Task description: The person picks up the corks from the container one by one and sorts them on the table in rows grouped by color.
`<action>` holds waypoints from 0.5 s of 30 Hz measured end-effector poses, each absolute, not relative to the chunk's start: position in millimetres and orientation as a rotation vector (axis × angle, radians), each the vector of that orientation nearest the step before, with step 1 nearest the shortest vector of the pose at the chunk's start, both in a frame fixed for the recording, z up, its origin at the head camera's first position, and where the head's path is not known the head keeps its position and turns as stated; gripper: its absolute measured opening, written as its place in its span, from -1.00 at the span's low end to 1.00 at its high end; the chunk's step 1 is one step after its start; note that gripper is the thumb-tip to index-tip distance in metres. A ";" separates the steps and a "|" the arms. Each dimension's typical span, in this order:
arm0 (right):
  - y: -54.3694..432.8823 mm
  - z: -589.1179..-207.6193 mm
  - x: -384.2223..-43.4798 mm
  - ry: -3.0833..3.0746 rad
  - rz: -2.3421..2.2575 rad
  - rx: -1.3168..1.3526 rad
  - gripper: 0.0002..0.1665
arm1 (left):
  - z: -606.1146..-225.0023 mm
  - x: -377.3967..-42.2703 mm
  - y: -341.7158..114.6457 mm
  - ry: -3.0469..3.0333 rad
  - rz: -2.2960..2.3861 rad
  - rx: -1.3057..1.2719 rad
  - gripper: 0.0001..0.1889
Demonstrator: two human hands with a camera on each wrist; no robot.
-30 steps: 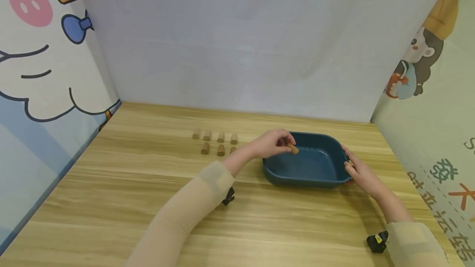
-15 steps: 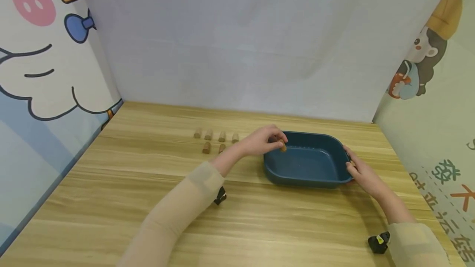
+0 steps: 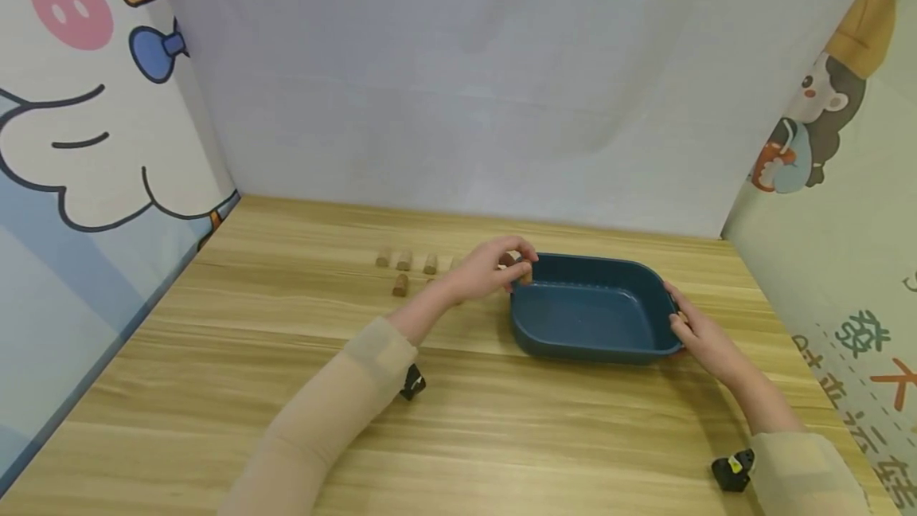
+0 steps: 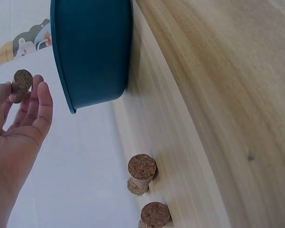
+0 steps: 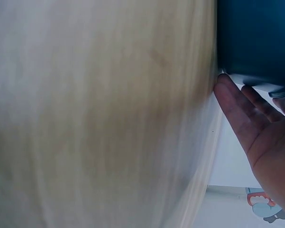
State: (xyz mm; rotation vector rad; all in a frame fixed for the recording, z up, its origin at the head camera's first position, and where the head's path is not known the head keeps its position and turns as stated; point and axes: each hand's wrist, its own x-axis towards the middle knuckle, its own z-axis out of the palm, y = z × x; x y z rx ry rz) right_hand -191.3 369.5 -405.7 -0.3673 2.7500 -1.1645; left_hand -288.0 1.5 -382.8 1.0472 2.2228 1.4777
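Note:
My left hand (image 3: 487, 267) pinches a cork stopper (image 4: 22, 85) between thumb and fingers, just above the left rim of a dark blue rectangular dish (image 3: 587, 317). In the left wrist view the cork's round end shows, raised beside the dish's wall. My right hand (image 3: 705, 341) grips the dish's right end, thumb at the rim. From the right wrist, fingers (image 5: 242, 107) lie low against the dish's outer side. Left of the dish stand corks in two rows, among them a paler cork (image 3: 404, 261) at the back and a browner cork (image 3: 399, 285) in front; the left hand and forearm hide some.
The wooden table (image 3: 559, 436) runs back to a pale cloth wall (image 3: 458, 86). Printed cartoon panels stand at left and right. A black wrist device (image 3: 732, 471) sits by the right sleeve, another black device (image 3: 412, 382) by the left.
The left hand has moved left with its cork, from over the inside of the dish to its left rim. The right hand keeps its grip, and the dish stays in place.

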 end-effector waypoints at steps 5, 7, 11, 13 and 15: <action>369.3 -405.2 -190.8 2.747 -1.164 -0.364 -0.30 | -383.0 -287.6 -6.5 2.261 1.495 0.953 -0.66; 369.3 -405.3 -190.8 2.752 -1.159 -0.365 -0.30 | -384.1 -287.7 -10.2 2.276 1.495 0.940 -0.65; 369.0 -405.3 -191.0 2.760 -1.146 -0.358 -0.30 | -387.1 -287.2 -18.6 2.295 1.509 0.926 -0.66; 368.8 -405.1 -191.0 2.761 -1.145 -0.354 -0.30 | -388.3 -287.0 -23.1 2.295 1.522 0.914 -0.66; 368.6 -405.0 -191.0 2.755 -1.155 -0.352 -0.30 | -389.1 -287.0 -27.5 2.295 1.536 0.900 -0.66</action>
